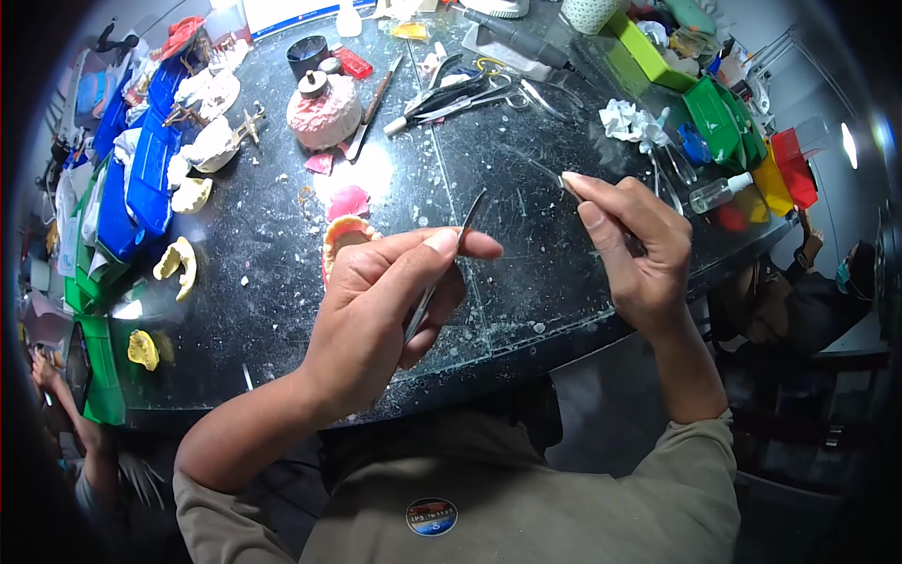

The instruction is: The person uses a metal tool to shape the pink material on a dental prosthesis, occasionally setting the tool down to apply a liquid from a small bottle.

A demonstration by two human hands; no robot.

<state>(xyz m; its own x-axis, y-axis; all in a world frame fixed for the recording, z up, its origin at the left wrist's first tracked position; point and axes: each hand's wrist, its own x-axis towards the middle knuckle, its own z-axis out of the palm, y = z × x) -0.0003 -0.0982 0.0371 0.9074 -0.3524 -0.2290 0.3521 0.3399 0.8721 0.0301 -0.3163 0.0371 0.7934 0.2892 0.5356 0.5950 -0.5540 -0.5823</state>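
Note:
My left hand grips a thin metal hand tool between thumb and fingers, its tip pointing up and away. Just beyond that hand a pink wax denture with a row of teeth lies on the dark worktop. My right hand is raised to the right, thumb and forefinger pinched on a very small piece that I cannot identify.
A pink plaster mould stands further back, with pliers and scissors to its right. Blue and green trays with plaster casts line the left side. Yellow casts lie near them. Coloured bins stand at the right. A person sits at the far right.

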